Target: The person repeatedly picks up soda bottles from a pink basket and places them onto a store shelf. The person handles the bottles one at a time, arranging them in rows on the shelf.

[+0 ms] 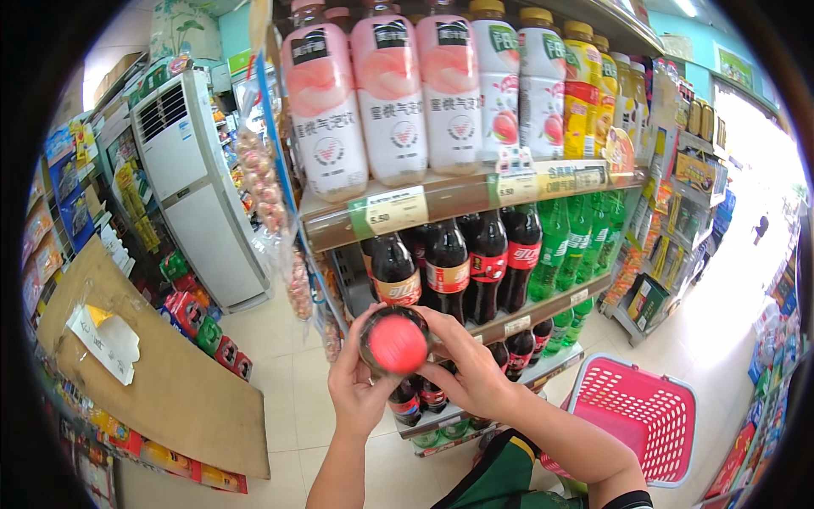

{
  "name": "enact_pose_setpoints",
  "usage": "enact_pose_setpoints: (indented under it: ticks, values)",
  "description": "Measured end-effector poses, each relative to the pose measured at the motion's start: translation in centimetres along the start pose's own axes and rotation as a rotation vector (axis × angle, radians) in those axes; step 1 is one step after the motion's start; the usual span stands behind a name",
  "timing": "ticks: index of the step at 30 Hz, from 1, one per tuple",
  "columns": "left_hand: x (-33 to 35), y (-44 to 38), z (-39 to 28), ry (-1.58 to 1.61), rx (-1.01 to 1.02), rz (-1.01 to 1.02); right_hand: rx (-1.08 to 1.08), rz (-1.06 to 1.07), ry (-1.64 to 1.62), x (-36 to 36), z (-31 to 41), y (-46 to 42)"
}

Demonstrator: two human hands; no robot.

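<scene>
Between my two hands is a dark cola bottle with a red cap (pixel 399 344), its capped end turned up towards me. My left hand (pixel 356 382) grips its left side. On the other side, my right hand (pixel 467 362) wraps its fingers and thumb around it. The bottle's body below the cap is mostly hidden. Just behind my hands, a shelf row holds cola bottles (pixel 447 273) with red and gold labels. Green soda bottles (pixel 577 238) stand to their right.
Peach drink bottles (pixel 389 95) fill the upper shelf above a price rail (pixel 470 203). A pink shopping basket (pixel 636 413) is at the lower right. A brown board (pixel 159 394) stands at the left, near a white floor-standing air conditioner (pixel 200 191). Packaged snacks (pixel 264 184) hang at the shelf's left edge.
</scene>
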State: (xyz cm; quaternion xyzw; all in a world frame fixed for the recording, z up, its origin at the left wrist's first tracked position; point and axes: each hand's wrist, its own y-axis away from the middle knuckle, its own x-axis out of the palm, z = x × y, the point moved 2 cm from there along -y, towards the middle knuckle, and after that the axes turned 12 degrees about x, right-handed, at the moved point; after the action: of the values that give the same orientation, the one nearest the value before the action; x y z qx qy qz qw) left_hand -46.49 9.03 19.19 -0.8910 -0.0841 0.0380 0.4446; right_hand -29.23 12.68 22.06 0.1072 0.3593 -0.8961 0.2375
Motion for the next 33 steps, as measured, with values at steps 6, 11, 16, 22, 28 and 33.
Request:
enact_pose_setpoints:
  ticks: [6, 11, 16, 22, 28, 33]
  values:
    - [-2.8, 0.8, 3.6, 0.070, -0.076, -0.110, 0.055, -0.021, -0.037, 3.8, -2.7, -2.2]
    - [-1.9, -0.2, 5.0, -0.061, -0.013, -0.106, 0.059, -0.207, -0.022, 5.0, -4.2, -2.9]
    - [-2.3, -0.9, 6.0, -0.091, -0.055, -0.063, 0.095, -0.324, 0.219, 5.9, -4.9, -3.4]
    - [-2.6, -1.2, 6.6, -0.316, 0.019, -0.020, 0.162, -0.329, 0.185, 6.8, -4.8, -3.4]
    - [-2.4, -1.9, 8.4, -0.186, -0.062, -0.096, 0.125, -0.298, 0.206, 7.1, -5.1, -3.5]
    - [-2.9, -1.0, 10.0, -0.239, -0.099, -0.036, 0.209, -0.333, 0.172, 6.2, -6.0, -1.6]
